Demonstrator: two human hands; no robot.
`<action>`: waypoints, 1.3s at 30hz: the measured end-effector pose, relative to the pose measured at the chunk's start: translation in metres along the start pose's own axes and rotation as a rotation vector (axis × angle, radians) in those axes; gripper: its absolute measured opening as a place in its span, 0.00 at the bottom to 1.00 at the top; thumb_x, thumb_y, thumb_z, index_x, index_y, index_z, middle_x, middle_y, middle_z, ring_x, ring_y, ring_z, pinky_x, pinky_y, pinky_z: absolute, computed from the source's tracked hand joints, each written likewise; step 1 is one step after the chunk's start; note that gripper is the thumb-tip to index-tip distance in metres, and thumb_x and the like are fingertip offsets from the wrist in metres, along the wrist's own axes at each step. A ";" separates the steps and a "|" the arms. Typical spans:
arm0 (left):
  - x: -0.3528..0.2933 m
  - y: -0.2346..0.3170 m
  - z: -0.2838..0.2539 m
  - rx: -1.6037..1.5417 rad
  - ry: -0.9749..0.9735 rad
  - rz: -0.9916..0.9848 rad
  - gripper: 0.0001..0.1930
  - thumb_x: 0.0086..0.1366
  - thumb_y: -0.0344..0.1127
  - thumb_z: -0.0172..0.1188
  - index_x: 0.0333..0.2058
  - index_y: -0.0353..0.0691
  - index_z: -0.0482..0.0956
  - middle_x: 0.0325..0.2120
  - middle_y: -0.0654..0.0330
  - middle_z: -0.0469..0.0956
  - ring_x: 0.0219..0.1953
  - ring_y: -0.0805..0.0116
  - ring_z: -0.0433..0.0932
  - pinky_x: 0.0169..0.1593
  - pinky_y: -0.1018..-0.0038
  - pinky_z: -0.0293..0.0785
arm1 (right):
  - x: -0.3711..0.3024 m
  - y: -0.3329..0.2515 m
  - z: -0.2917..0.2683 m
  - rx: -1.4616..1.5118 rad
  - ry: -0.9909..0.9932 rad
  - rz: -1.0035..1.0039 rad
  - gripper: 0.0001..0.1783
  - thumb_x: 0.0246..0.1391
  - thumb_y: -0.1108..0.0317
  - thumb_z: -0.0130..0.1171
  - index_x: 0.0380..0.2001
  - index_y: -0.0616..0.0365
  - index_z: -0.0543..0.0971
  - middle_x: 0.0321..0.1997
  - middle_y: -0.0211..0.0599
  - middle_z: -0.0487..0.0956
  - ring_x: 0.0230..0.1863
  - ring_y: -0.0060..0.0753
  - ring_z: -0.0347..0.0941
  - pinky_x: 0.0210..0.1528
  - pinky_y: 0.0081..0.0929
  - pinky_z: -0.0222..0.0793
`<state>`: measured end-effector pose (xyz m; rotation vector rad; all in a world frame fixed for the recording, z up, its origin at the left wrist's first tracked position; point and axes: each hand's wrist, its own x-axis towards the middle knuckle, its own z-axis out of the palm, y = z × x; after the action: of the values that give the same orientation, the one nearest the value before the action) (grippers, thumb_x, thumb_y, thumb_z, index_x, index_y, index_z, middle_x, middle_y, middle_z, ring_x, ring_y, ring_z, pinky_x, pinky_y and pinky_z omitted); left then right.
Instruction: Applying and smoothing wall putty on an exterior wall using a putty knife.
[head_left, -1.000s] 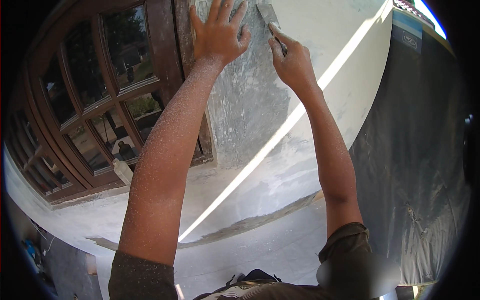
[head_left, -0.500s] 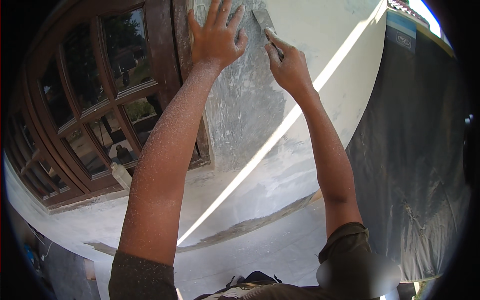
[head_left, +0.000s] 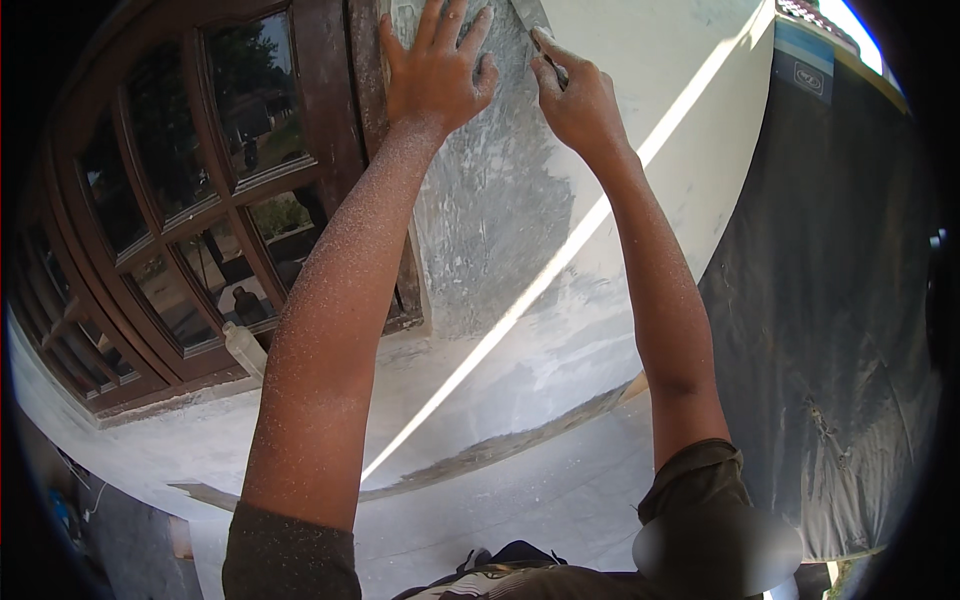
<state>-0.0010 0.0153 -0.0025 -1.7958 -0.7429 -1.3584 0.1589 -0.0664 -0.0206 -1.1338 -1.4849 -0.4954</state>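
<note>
My left hand (head_left: 437, 75) lies with fingers spread against the wall beside the window frame, holding nothing. In my right hand (head_left: 580, 105) is the handle of a putty knife (head_left: 530, 14). Its flat metal blade points up and to the left at the wall, partly cut off by the picture's upper edge. Under both hands the wall has a rough grey patch (head_left: 497, 230) where the surface looks scraped, bordered by smoother pale wall (head_left: 640, 50) on the right. Pale dust speckles both my forearms.
A brown wooden window (head_left: 225, 190) with glass panes fills the left. On its sill stands a clear bottle (head_left: 244, 350), close to my left forearm. A dark sheet (head_left: 820, 300) hangs at the right. Below the wall lies a pale floor (head_left: 520, 510) with scattered bits.
My right hand has moved slightly up with the putty knife, so less of the blade shows. My left hand stays nearly in place on the wall.
</note>
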 end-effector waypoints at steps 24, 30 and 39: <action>-0.002 -0.010 0.004 0.056 0.093 0.041 0.30 0.61 0.45 0.59 0.63 0.46 0.74 0.72 0.58 0.58 0.77 0.60 0.49 0.70 0.35 0.48 | -0.021 0.006 0.005 -0.001 0.005 -0.095 0.22 0.65 0.65 0.57 0.61 0.55 0.79 0.36 0.60 0.85 0.27 0.49 0.82 0.41 0.41 0.78; -0.002 -0.008 0.002 0.020 0.047 0.018 0.30 0.62 0.44 0.59 0.63 0.46 0.74 0.73 0.57 0.58 0.77 0.60 0.48 0.70 0.35 0.48 | 0.001 -0.007 -0.003 0.037 0.007 -0.054 0.22 0.66 0.66 0.55 0.61 0.56 0.78 0.38 0.62 0.84 0.29 0.55 0.82 0.43 0.43 0.79; 0.001 -0.002 -0.008 0.016 -0.013 -0.015 0.31 0.62 0.44 0.60 0.65 0.47 0.73 0.73 0.57 0.56 0.77 0.60 0.48 0.70 0.34 0.49 | -0.021 -0.005 -0.007 0.039 -0.138 0.118 0.22 0.65 0.65 0.56 0.61 0.53 0.78 0.46 0.63 0.81 0.46 0.67 0.79 0.52 0.46 0.75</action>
<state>-0.0063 0.0096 0.0003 -1.7920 -0.7735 -1.3481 0.1559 -0.0822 -0.0369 -1.2375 -1.5288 -0.3105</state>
